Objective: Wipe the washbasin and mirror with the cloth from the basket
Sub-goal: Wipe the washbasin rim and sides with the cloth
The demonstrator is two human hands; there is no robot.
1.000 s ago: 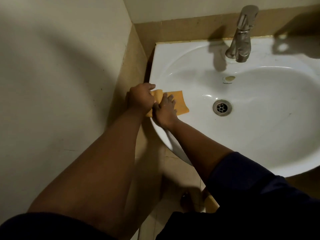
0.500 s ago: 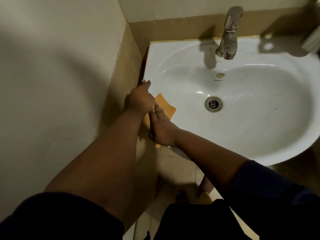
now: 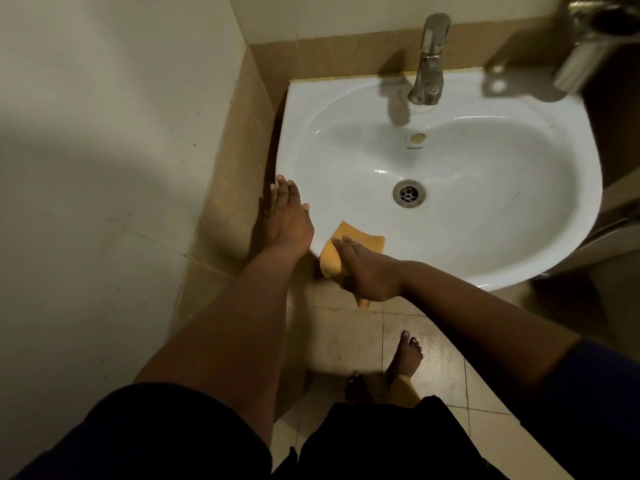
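one orange folded cloth (image 3: pixel 349 249) is draped over the front-left rim of the white oval ceramic washbasin (image 3: pixel 485 216), its long axis running from the bowl's inner slope down and outward over the rim toward the floor; the upper end points toward the round metal drain (image 3: pixel 409 192), the lower end hangs below the rim. the right hand (image 3: pixel 367 271) lies on top of the cloth, fingers extended along it and pressing it to the rim, with the thumb side curled under the hanging part, so the cloth sits beneath and partly ahead of the palm. the left hand (image 3: pixel 289 216) is just beside the cloth on its left, not touching it, fingers straight and together, resting against the basin's left edge next to the tan tiled wall (image 3: pixel 232 188). one steel tap (image 3: pixel 429 60) stands at the back of the basin. one shiny metal holder (image 3: pixel 588 46) shows at the upper right, blurred. two bare feet (image 3: pixel 405 358) stand on the beige tiled floor (image 3: pixel 349 341) below.
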